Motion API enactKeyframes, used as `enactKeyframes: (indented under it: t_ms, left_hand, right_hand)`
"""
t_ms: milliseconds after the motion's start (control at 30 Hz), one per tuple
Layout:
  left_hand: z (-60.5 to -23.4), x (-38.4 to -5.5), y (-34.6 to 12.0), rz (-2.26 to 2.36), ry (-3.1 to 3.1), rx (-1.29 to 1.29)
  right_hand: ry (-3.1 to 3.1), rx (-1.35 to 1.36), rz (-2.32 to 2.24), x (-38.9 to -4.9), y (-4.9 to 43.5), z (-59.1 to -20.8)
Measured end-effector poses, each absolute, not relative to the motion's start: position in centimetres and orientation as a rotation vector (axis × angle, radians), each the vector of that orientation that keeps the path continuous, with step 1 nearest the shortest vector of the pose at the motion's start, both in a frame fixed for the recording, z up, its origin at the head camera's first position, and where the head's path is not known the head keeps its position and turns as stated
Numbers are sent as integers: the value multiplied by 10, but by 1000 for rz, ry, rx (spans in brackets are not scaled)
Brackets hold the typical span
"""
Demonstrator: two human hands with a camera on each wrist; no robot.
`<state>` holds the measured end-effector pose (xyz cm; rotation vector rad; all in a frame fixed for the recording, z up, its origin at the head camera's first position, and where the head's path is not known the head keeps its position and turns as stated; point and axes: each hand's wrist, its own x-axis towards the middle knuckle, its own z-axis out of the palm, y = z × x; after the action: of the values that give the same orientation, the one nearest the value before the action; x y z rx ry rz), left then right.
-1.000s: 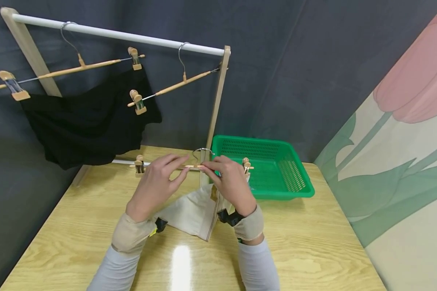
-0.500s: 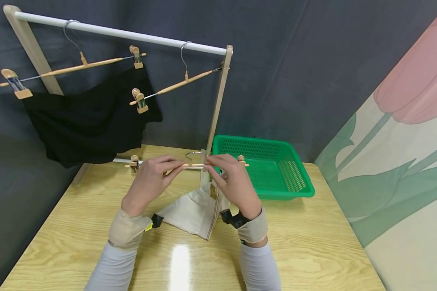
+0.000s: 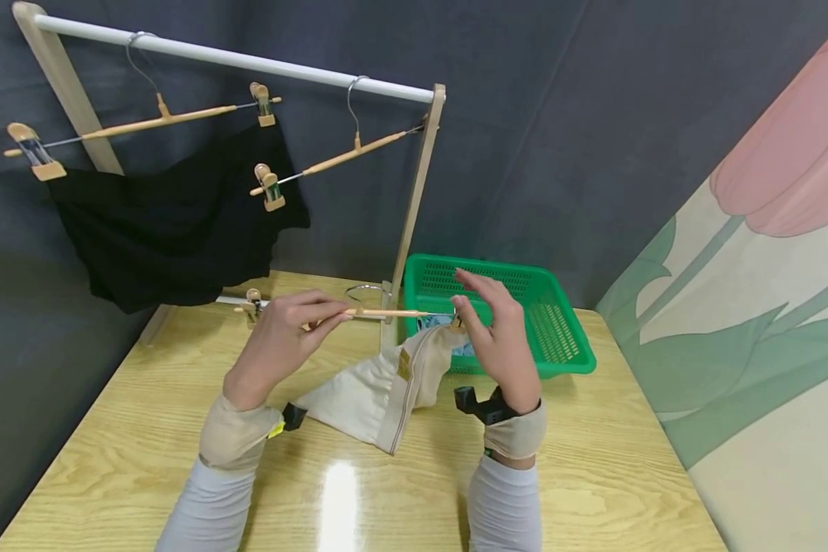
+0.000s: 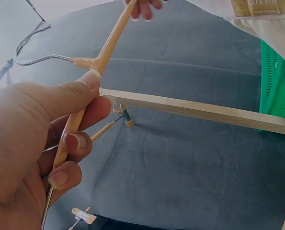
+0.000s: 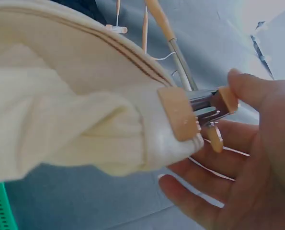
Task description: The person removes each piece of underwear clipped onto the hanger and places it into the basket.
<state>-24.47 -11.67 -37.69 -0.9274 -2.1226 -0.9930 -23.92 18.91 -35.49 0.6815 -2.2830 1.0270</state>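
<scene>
My left hand (image 3: 276, 345) pinches the wooden bar of a clip hanger (image 3: 389, 313) between thumb and fingers, to the left of its metal hook. From the hanger's right clip (image 5: 178, 114) hangs a cream garment (image 3: 369, 399) with a striped waistband and a gold label (image 3: 404, 364); its lower part lies on the table. The hanger's left clip (image 3: 251, 305) is near my left knuckles and grips no cloth. My right hand (image 3: 507, 337) is at the right clip, thumb and fingers apart, with the thumb tip by the clip's handle in the right wrist view.
A rack with a white rail (image 3: 248, 61) stands at the back left. It bears black shorts (image 3: 179, 222) on one clip hanger and a second hanger (image 3: 345, 159) without clothing. A green basket (image 3: 573, 330) with blue cloth (image 3: 428, 322) inside stands right of the rack.
My right hand has let go of the hanger's middle and moved right to the right clip. My left hand keeps its pinch on the bar, and the hanger has shifted slightly left.
</scene>
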Motion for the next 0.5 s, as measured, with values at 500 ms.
enactKeyframes:
  t_ms: [500]
  left_hand:
    - [-375, -242, -123, -1004, -2130, -917]
  right_hand:
    - [-2432, 723, 1189, -246, 184, -360]
